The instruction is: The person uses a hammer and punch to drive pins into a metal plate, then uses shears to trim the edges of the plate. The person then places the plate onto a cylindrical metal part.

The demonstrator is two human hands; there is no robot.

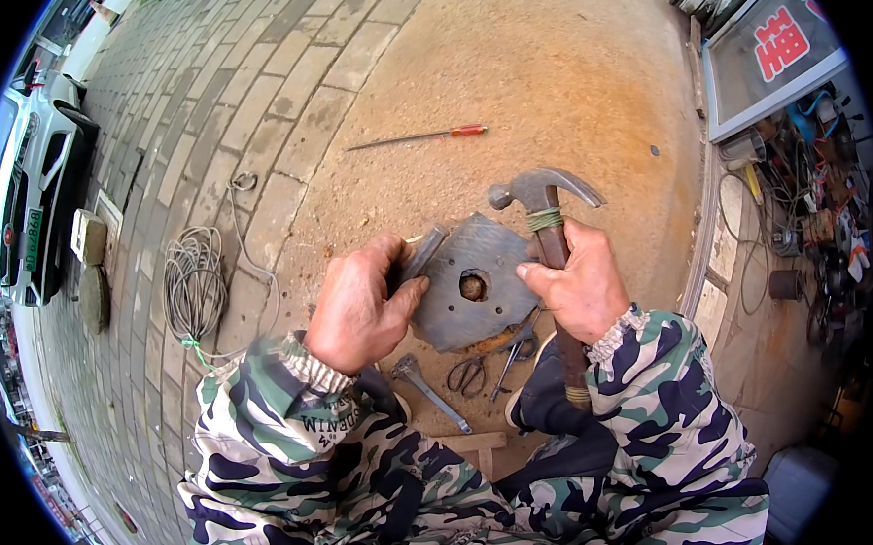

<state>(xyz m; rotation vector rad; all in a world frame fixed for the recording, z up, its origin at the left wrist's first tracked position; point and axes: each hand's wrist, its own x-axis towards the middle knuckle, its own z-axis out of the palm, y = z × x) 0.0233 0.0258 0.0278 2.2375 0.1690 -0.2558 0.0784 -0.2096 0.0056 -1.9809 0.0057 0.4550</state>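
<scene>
My left hand is closed around a short, flat grey metal bar, whose end sticks out past the fingers. In my right hand is a claw hammer, gripped by its dark handle just below the head, where green cord is wound. Between the hands lies an angular dark grey metal plate with a large central hole and several small ones. My left thumb and the bar overlap its left side; the right thumb reaches its right edge, and whether it touches cannot be told.
Near my feet lie an adjustable wrench, scissors and pliers. A red-handled screwdriver lies beyond the plate. Coiled wire sits on the paving at left, past it a parked car. Tools and scrap crowd the right side.
</scene>
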